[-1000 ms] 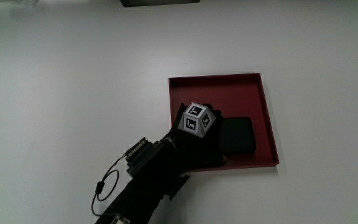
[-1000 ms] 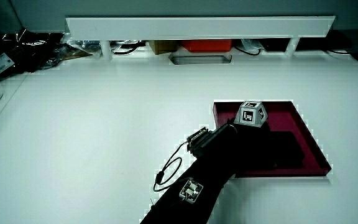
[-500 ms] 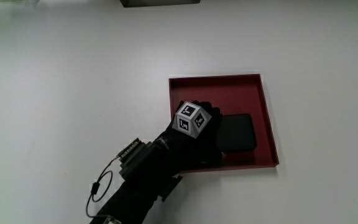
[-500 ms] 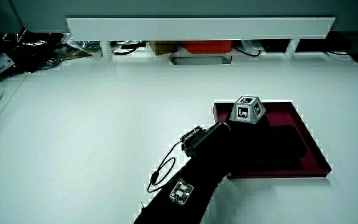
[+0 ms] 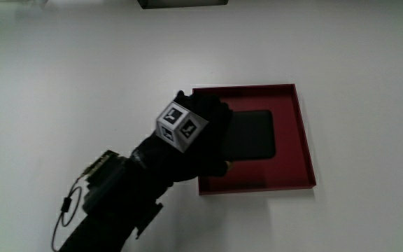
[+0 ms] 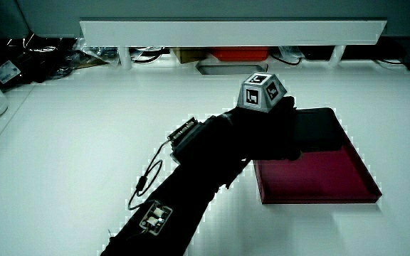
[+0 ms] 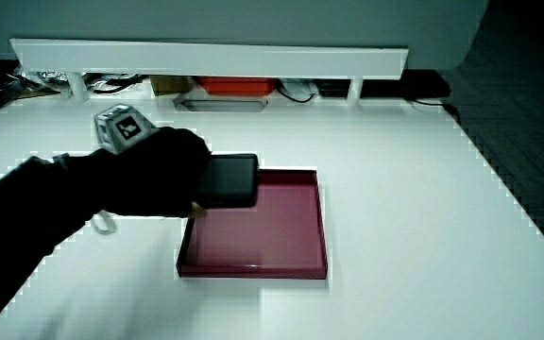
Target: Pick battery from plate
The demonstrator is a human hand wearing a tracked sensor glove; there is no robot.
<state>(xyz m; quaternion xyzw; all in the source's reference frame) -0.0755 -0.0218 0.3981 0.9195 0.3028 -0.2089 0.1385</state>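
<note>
White tabletop w/ a low white partition at its edge in both side views; clutter sits under the partition: an orange-red box, a flat grey tray, tangled dark cables.

Container: shallow square dark-red tray, raised rim, flat on table. In a side view its floor is bare, nothing resting in it.

Task item: flat black rectangular battery pack w/ rounded corners. It's lifted clear of the tray floor, held roughly level, above the tray part nearest the hand. The side view shows air between the pack and the red floor below. Main view has it overlapping the tray's middle.

Grip: black-gloved hand clamped on the battery pack's edge nearest the wrist. Fingers are curled round that edge; the rest of the pack sticks out past the fingertips over the tray. Thumb vs. finger placement can't be made out, glove and pack both black. Hand sits over the tray's rim on the forearm side, partly off the tray.

White cube w/ black patterned faces on back of hand, tilted; also seen in both side views.

Forearm in black sleeve runs back toward the person, w/ a small device strapped near the wrist, a thin looped black cable, and a small white module lower on the sleeve.
</note>
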